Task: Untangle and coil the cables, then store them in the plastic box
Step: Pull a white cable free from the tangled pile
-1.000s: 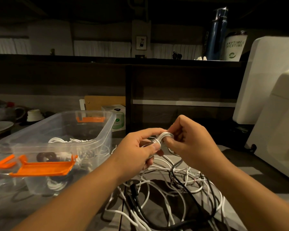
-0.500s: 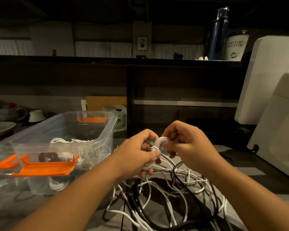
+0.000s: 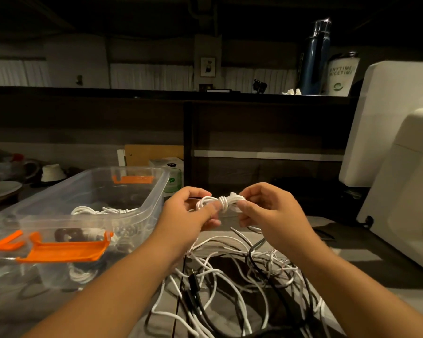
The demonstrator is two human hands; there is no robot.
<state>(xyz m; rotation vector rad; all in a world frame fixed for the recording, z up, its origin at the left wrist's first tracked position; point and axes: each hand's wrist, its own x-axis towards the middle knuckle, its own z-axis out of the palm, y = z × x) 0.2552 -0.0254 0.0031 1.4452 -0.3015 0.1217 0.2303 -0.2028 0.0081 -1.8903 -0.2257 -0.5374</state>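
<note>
Your left hand [image 3: 188, 212] and right hand [image 3: 275, 211] hold a small white cable bundle [image 3: 221, 203] between them above the table [image 3: 352, 259]. Each hand pinches one end with curled fingers and thumb, and a few turns of cable are wrapped round the bundle's middle. Below your wrists, a tangle of white and black cables [image 3: 242, 276] sprawls on the table. To your left stands the clear plastic box [image 3: 156, 198], open-topped, an orange latch [image 3: 61, 251] flipped outward and coiled white cables [image 3: 100, 211] lying inside. A blue bottle [image 3: 314, 57] stands on the dark shelf behind.
</note>
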